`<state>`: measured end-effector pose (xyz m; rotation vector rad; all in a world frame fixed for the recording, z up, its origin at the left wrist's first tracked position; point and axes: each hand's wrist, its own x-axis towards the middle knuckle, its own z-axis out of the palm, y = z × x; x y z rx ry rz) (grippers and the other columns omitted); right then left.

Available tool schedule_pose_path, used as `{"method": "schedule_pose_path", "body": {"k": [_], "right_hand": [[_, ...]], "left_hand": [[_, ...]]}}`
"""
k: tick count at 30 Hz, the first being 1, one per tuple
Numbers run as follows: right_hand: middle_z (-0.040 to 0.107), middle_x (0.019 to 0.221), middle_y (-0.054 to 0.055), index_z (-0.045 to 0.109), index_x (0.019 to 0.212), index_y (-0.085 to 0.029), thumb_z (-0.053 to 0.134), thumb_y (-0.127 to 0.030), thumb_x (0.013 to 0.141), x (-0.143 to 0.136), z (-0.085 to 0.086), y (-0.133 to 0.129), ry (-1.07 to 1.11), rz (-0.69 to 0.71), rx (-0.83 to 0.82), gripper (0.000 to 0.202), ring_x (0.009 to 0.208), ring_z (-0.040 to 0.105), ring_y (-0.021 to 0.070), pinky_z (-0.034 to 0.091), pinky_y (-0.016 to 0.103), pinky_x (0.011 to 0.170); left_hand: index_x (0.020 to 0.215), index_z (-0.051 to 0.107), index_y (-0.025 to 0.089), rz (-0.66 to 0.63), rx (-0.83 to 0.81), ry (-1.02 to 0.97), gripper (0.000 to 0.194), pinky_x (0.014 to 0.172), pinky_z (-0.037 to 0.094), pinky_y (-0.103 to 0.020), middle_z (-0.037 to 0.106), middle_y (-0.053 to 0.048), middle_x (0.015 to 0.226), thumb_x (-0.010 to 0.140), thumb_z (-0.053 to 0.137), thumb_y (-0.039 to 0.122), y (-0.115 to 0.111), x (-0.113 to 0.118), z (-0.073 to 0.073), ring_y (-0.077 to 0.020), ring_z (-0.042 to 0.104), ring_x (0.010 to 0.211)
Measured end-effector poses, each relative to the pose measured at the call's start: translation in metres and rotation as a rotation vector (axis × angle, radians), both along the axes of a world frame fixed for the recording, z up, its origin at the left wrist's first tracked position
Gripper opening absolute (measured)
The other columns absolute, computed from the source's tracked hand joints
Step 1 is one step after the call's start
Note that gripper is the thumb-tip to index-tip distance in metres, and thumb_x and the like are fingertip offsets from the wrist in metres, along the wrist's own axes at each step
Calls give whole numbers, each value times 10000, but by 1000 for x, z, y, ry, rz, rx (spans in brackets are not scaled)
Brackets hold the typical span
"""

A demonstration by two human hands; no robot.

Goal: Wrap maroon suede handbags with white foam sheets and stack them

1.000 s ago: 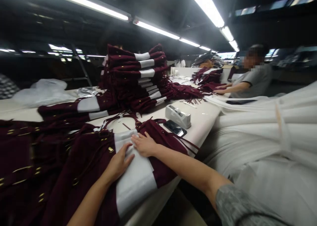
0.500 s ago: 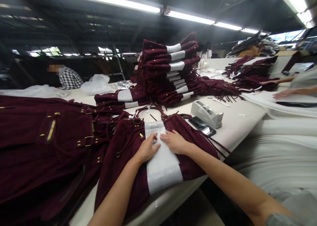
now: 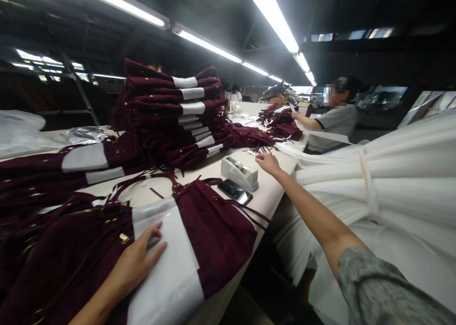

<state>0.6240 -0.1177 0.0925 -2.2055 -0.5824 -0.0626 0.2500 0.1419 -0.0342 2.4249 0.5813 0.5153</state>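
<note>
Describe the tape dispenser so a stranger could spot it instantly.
Find the tall stack of burgundy handbags on the white table. Right of its base, beyond a smartphone, sits the tape dispenser: pale grey and chunky, unlike the dark, flat smartphone.

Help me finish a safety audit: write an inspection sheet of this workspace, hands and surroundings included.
Surface: white tabletop, smooth-looking where it shows.
Job's things: maroon handbag lying down, white wrapping strip across its middle.
Clutter: tape dispenser, smartphone close beside it; stacked maroon bags behind.
Hands: left hand over the strip, fingers loosely bent; right hand beyond the dispenser, fingers curled, contents unclear.
Cables: nothing seen.
Surroundings: co-worker; bulky white sheeting to the right; lit fluorescent tubes overhead.
</note>
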Motion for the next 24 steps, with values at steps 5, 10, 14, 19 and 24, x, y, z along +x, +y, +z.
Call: {"method": "schedule_pose_path", "body": {"k": [5,10,14,19,24], "right_hand": [[710,837,118,698,781,-92,679,-373,854,33,-20,-5,298,109,-24,290,757,642,159,545,284,739],[683,737,80,679,705,-107,804,-383,726,41,-36,7,441,122,-2,303,670,599,133,538,276,679],[665,702,48,662,681,-130,801,-230,693,41,-36,14,436,93,72,171,674,586,129,520,259,664],[647,719,55,630,649,-131,711,-150,764,28,-25,11,312,139,212,142,693,565,134,479,263,682],[620,636,46,631,620,-131,674,-212,804,20,-21,-9,215,201,256,206,591,505,99,434,247,630]], "left_hand": [[863,564,253,14,2,9,358,953,518,-390,613,-93,1315,734,522,584,-1,-1,4,-292,646,1106],[859,574,259,9,-8,41,339,1002,486,-420,592,-72,1344,747,530,576,1,-1,6,-297,629,1136],[869,582,246,0,-25,36,331,1026,466,-414,581,-86,1358,758,537,554,-2,-2,7,-289,610,1168],[902,566,222,2,-67,22,323,1062,426,-423,593,-116,1334,762,526,510,-13,-5,13,-274,581,1208],[937,558,219,-1,-74,35,335,1072,410,-432,596,-122,1322,772,509,506,-13,-5,12,-268,579,1208]]}}
